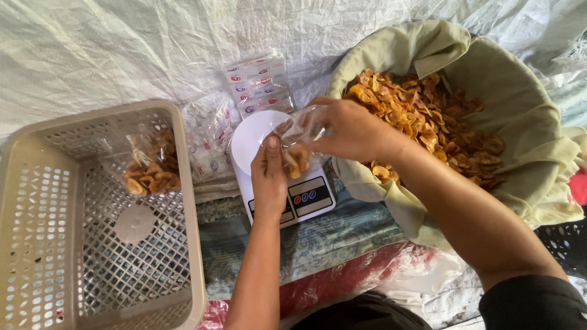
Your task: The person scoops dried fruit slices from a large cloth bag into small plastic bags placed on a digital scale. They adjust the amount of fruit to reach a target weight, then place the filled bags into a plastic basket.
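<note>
White tarp floor | both left hand (pixel 269 177) and right hand (pixel 351 129) grasping clear bag (pixel 298 142) | bag directly over white scale (pixel 257 137), chips (pixel 428 116) rightward.

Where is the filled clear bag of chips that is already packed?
In the head view, the filled clear plastic bag of chips lies at left inside the beige perforated plastic basket, left of the white kitchen scale.

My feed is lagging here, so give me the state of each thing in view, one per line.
left hand: gripping the small clear bag from below
right hand: at the bag's open top
small clear bag: open, partly filled with chips, held over the scale
scale: white pan bare
beige basket: holds one filled bag
cloth-lined tub: holds loose chips
</note>
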